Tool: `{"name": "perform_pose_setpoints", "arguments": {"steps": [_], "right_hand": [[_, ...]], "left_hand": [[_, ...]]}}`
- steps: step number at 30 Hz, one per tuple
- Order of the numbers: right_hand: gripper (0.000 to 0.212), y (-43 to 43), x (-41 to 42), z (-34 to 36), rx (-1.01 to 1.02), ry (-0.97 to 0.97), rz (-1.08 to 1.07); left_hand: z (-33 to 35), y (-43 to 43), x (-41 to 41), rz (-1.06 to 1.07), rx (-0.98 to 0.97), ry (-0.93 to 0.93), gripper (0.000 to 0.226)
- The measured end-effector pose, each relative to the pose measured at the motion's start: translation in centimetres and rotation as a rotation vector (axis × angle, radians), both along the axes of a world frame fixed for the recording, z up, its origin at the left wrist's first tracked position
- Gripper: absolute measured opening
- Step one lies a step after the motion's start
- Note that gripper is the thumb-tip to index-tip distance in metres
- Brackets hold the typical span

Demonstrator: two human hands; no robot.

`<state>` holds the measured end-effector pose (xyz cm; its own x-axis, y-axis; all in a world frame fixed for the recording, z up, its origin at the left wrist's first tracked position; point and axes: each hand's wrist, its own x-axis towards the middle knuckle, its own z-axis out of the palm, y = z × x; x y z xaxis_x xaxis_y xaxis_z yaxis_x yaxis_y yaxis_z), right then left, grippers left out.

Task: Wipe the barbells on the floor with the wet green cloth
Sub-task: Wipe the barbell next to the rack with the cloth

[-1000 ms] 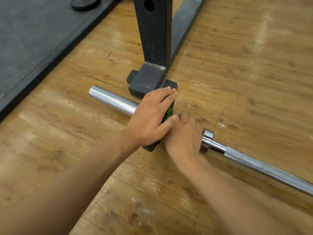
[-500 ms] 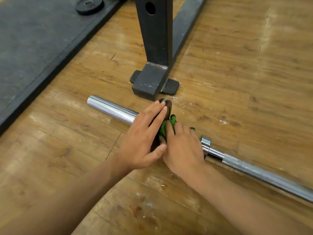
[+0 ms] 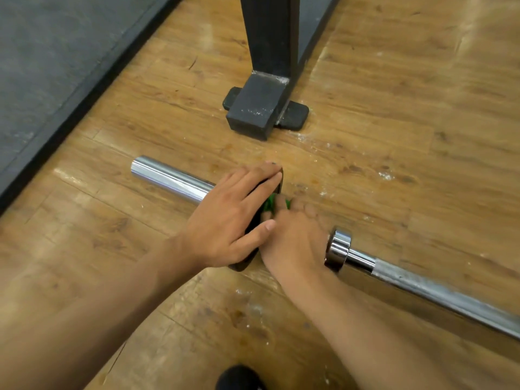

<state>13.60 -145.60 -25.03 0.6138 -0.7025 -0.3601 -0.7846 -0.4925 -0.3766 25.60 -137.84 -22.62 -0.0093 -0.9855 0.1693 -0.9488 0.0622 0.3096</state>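
A chrome barbell (image 3: 168, 177) lies across the wooden floor, its sleeve end at the left and its shaft (image 3: 439, 294) running off to the lower right past a shiny collar (image 3: 339, 247). A small black weight plate (image 3: 247, 263) sits on the sleeve. My left hand (image 3: 233, 218) lies over the plate with fingers stretched across its top edge and thumb along its face. My right hand (image 3: 295, 237) presses the green cloth (image 3: 270, 204) against the bar between plate and collar. Only a small bit of the cloth shows between my fingers.
A black steel rack post (image 3: 264, 80) stands on the floor just beyond the bar, on a rubber pad (image 3: 294, 115). A grey rubber mat (image 3: 56, 66) covers the floor at the upper left. A dark rounded object (image 3: 239, 378) shows at the bottom edge.
My right hand has slid a little with the green cloth next to the plate. My left hand stays on the plate. The camera has shifted slightly.
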Motion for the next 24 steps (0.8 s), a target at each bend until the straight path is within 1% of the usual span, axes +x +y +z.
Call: {"name": "perform_pose_setpoints", "arguments": {"steps": [1,3,5,7,8,10,12,13,14,15,16,18,20,21,23,24], "right_hand": [[0.044,1.5,-1.0,0.1,-0.074,0.003,0.019],[0.052,3.7,-2.9,0.4,-0.108,-0.008,0.076],[0.049,3.2,-2.7,0.4,0.002,-0.012,0.072],[0.048,1.5,-1.2,0.0,0.058,-0.023,-0.041],[0.047,1.3,-0.7,-0.1,0.069,-0.005,-0.059],[0.042,2.8,-1.4,0.1,0.005,0.004,-0.019],[0.055,5.2,-3.4,0.2,-0.024,-0.018,0.017],[0.059,5.7,-4.1,-0.2,-0.073,-0.052,0.047],[0.056,5.1,-3.9,-0.2,-0.067,-0.058,0.076],[0.047,4.0,-3.3,0.1,-0.025,-0.059,0.068],[0.04,2.5,-1.9,0.2,0.074,-0.065,-0.001],[0.039,0.3,0.3,-0.4,0.085,-0.024,-0.067],[0.039,1.2,-0.7,-0.3,-0.046,-0.054,-0.02],[0.042,2.2,-2.0,-0.1,-0.112,-0.084,0.011],[0.052,3.3,-4.2,-0.4,-0.155,-0.125,0.094],[0.055,3.0,-4.4,-0.5,-0.145,-0.121,0.12]], "left_hand": [[-0.2,0.6,-0.4,0.004,-0.016,0.015,0.07],[-0.5,2.0,-0.8,0.004,-0.041,-0.005,0.071],[-0.7,3.2,-1.2,-0.006,-0.05,-0.04,0.07],[-0.5,3.7,-1.5,0.018,-0.042,-0.029,0.068],[-0.4,3.6,-1.7,0.046,-0.035,-0.012,0.069],[-0.4,3.2,-2.1,0.091,-0.03,0.023,0.072],[-0.7,3.1,-2.0,0.093,-0.047,0.03,0.074],[-0.8,3.2,-2.0,0.091,-0.06,0.029,0.075],[-0.7,3.1,-2.0,0.091,-0.068,0.027,0.075],[-0.7,2.9,-1.9,0.092,-0.069,0.029,0.074],[-0.7,2.6,-1.8,0.095,-0.062,0.033,0.073],[-0.4,1.4,-1.4,0.102,-0.034,0.027,0.072],[0.1,0.2,-0.8,0.098,0.009,0.004,0.069],[0.3,-0.4,-0.5,0.096,0.022,-0.009,0.068],[0.7,-1.5,-0.2,0.103,0.02,-0.032,0.065],[0.8,-1.8,-0.3,0.115,-0.001,-0.039,0.063]]}}
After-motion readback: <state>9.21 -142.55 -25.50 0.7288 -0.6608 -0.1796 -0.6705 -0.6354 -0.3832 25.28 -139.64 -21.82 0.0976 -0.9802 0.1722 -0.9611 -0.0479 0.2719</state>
